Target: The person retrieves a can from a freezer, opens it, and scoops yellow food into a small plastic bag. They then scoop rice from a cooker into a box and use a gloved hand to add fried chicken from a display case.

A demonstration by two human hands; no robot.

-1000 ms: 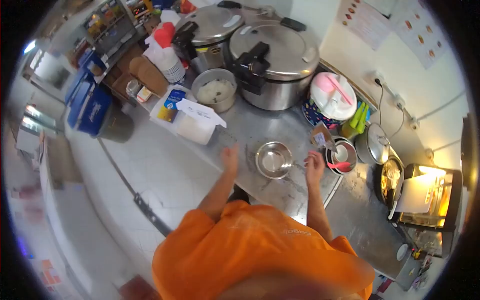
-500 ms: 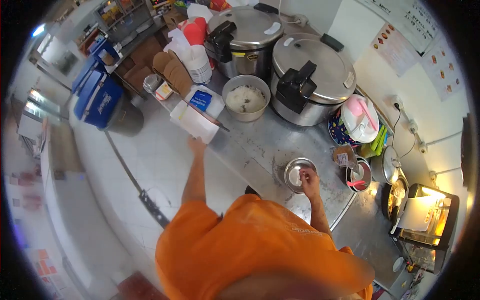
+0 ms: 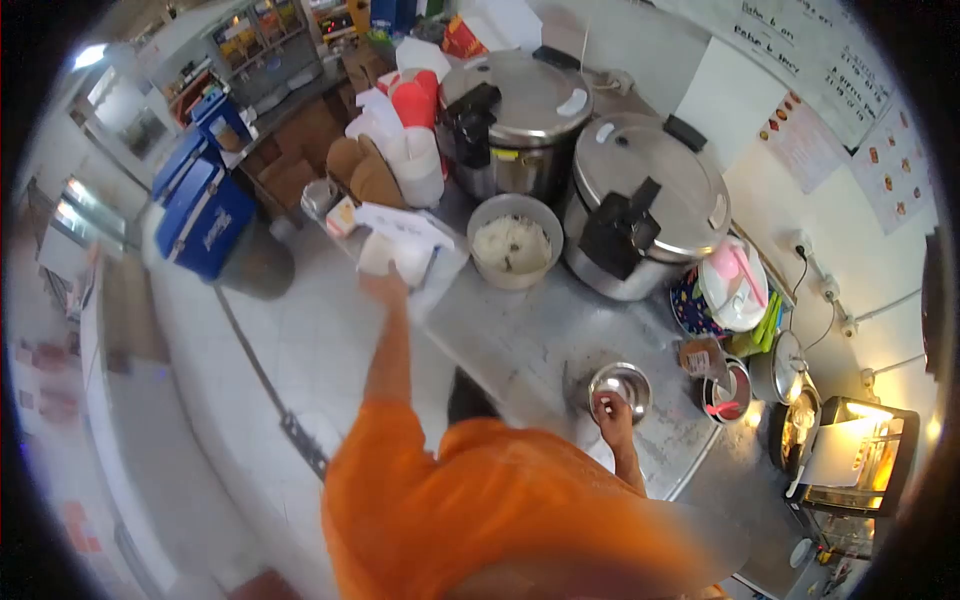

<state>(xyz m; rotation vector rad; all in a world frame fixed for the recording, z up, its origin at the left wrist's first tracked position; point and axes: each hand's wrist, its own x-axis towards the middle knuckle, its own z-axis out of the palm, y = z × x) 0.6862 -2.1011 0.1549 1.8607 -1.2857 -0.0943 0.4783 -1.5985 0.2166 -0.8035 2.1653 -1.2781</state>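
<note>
My left hand point(image 3: 386, 286) is at the near edge of a white sheet point(image 3: 377, 256), slightly blurred, its fingers seemingly closed on that edge. Behind it, a white flap with blue print point(image 3: 405, 224) stands raised over the counter's left edge. My right hand point(image 3: 613, 414) is at the near rim of a small metal bowl point(image 3: 630, 383). Its fingers are pinched together; a small pale spot shows at the fingertips, too small to name. Beyond the left hand is a round pot of white rice point(image 3: 513, 243) with a dark patch in it.
Two large steel rice cookers point(image 3: 520, 100) point(image 3: 655, 175) line the wall. Stacked white cups point(image 3: 415, 170) and brown cardboard pieces point(image 3: 365, 170) stand at the back left. A pot with a pink utensil point(image 3: 727, 392) and a lit toaster oven point(image 3: 860, 450) are at the right.
The view has shifted, so the counter sits lower. Near my left hand the white flap has come up, covering the blue packet. My right hand remains at the metal bowl, now by its near rim.
</note>
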